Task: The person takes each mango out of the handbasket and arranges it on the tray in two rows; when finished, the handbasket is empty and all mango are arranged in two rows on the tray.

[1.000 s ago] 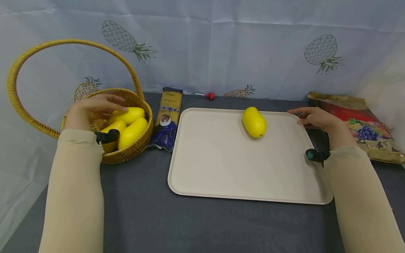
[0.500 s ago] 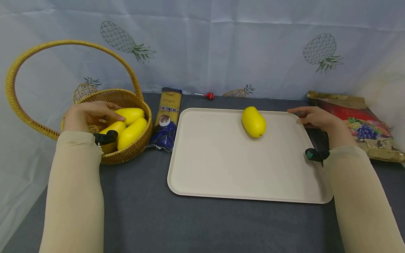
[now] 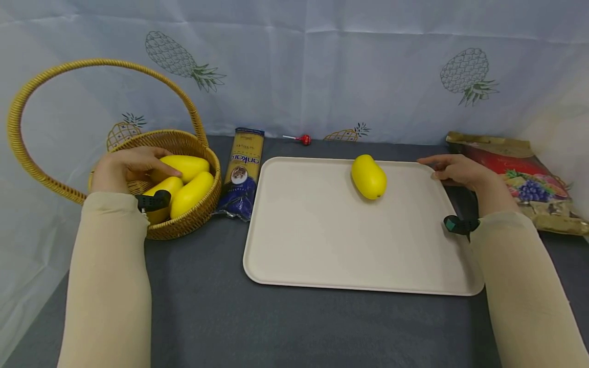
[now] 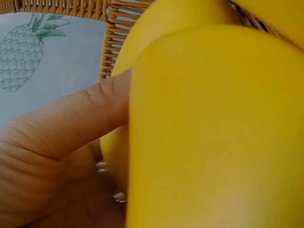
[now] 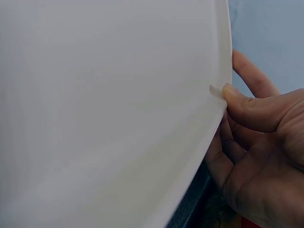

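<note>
In the head view my left hand [image 3: 133, 163] reaches into a wicker basket [image 3: 209, 212] at the left. Its thumb and fingers grip the rear yellow mango [image 3: 186, 167]; the fingertips are hidden. Two more mangoes lie in front, the right one [image 3: 192, 195] and the left one [image 3: 162, 190]. The left wrist view has a mango [image 4: 213, 133] filling the foreground, with the thumb going behind it. My right hand [image 3: 462, 173] pinches the far right corner of a beige tray [image 3: 322, 230], thumb on the rim [image 5: 227, 92]. One mango [image 3: 369, 177] rests near the tray's back edge.
Between basket and tray lies a blue and gold pasta packet [image 3: 241, 174]. A red lollipop [image 3: 304, 139] is behind the tray. Beyond the right hand stands a red and gold bag [image 3: 529, 184] with printed fruit. The basket's tall handle [image 3: 106, 62] arches over the left hand.
My left hand has dipped into the basket and taken hold of the rear mango, which has shifted slightly left. The right hand stays at the tray's corner.
</note>
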A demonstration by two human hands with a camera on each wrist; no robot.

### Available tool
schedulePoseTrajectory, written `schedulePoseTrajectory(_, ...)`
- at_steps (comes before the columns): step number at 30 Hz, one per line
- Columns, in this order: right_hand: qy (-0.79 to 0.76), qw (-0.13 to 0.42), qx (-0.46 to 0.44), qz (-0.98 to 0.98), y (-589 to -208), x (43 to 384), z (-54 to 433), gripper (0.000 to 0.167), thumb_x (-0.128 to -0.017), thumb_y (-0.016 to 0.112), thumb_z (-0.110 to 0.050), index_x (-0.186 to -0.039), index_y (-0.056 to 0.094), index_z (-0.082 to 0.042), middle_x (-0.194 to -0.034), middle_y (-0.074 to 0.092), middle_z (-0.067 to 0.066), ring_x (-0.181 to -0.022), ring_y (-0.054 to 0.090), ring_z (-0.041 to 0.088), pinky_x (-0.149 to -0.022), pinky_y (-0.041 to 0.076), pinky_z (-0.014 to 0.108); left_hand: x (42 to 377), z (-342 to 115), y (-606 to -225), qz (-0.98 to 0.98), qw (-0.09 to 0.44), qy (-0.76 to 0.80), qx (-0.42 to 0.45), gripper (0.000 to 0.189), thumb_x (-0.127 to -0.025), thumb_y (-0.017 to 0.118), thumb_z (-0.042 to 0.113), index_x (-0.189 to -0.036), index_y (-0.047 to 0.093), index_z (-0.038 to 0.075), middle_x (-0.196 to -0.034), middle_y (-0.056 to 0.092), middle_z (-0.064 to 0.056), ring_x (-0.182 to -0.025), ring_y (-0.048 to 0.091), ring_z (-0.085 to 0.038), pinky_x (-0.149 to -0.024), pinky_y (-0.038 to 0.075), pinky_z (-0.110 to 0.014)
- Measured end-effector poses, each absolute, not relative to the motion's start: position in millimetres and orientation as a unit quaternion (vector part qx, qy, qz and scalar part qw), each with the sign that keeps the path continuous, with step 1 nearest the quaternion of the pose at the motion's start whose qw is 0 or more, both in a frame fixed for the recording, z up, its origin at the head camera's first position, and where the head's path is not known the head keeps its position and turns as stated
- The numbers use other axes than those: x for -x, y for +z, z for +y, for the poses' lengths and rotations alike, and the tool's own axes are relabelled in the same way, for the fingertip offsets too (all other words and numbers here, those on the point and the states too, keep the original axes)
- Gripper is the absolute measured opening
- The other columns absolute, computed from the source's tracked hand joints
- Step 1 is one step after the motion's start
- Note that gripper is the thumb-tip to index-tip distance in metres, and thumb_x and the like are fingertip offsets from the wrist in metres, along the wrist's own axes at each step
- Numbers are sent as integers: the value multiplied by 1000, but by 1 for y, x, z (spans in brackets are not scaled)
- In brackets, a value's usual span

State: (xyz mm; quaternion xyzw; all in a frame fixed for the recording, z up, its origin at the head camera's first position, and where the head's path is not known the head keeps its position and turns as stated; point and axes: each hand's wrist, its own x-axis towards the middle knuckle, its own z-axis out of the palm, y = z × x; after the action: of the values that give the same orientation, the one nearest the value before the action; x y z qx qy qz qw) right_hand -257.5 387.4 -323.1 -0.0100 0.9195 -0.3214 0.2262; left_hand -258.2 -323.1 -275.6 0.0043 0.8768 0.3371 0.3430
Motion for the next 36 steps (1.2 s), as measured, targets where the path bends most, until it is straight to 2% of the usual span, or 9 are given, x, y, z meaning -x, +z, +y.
schedulePoseTrajectory(5,-318,227,12,921,-323,258,388,55,-102,52,-13,-154,34,-10,-102,48,6,-97,50,19,-81,53,18,256,-324,-271,895,286,343,-4,89,-94,66,40,-155,14,1,-142,38,-19,-112,54,-21,-99,51,-40)
schedulePoseTrajectory(7,-317,227,13,921,-323,258,388,55,-102,52,-13,-154,34,-11,-101,48,6,-96,50,18,-80,53,18,255,-324,-266,901,273,338,-13,90,-95,64,41,-156,10,3,-144,36,-19,-111,53,-19,-99,50,-39)
schedulePoseTrajectory(9,-318,228,14,920,-323,258,388,55,-102,52,-13,-154,34,-11,-100,48,5,-94,49,17,-79,53,18,254,-325,-259,910,259,323,-28,90,-95,62,42,-157,10,3,-148,32,-25,-118,50,-28,-99,50,-43)
schedulePoseTrajectory(11,-320,228,15,919,-323,258,388,55,-102,51,-12,-154,33,-10,-99,49,5,-93,50,17,-79,53,18,253,-324,-251,914,250,318,-39,90,-95,61,42,-158,8,3,-154,23,-28,-123,45,-32,-96,51,-36)
schedulePoseTrajectory(13,-320,228,16,920,-322,258,388,55,-102,51,-12,-154,33,-10,-100,49,6,-93,51,16,-79,54,17,252,-321,-245,906,251,338,-46,88,-96,60,38,-158,8,4,-156,19,-26,-124,46,-28,-95,53,-31)
schedulePoseTrajectory(15,-320,227,15,920,-323,258,389,55,-102,51,-12,-154,34,-10,-103,50,6,-95,52,16,-79,54,17,251,-318,-241,890,258,373,-54,82,-98,61,32,-158,11,7,-152,28,-18,-116,53,-15,-88,56,-23)
schedulePoseTrajectory(18,-319,226,14,920,-324,258,389,55,-102,52,-13,-154,34,-10,-106,50,6,-96,53,16,-80,54,17,249,-312,-236,859,272,429,-65,74,-99,60,23,-156,15,10,-139,37,-3,-107,59,-3,-94,57,-25)
schedulePoseTrajectory(25,-314,226,15,922,-324,259,389,55,-102,52,-13,-154,34,-11,-104,50,6,-95,50,17,-79,53,17,244,-286,-227,850,264,441,-116,56,-98,60,15,-146,31,11,-129,47,2,-109,61,-12,-91,59,-28)
schedulePoseTrajectory(36,-315,222,13,923,-324,259,389,54,-102,52,-14,-153,35,-10,-105,50,6,-97,51,19,-79,53,16,235,-235,-209,884,233,364,-176,59,-93,68,24,-145,42,22,-134,50,-6,-107,60,-19,-87,58,-27)
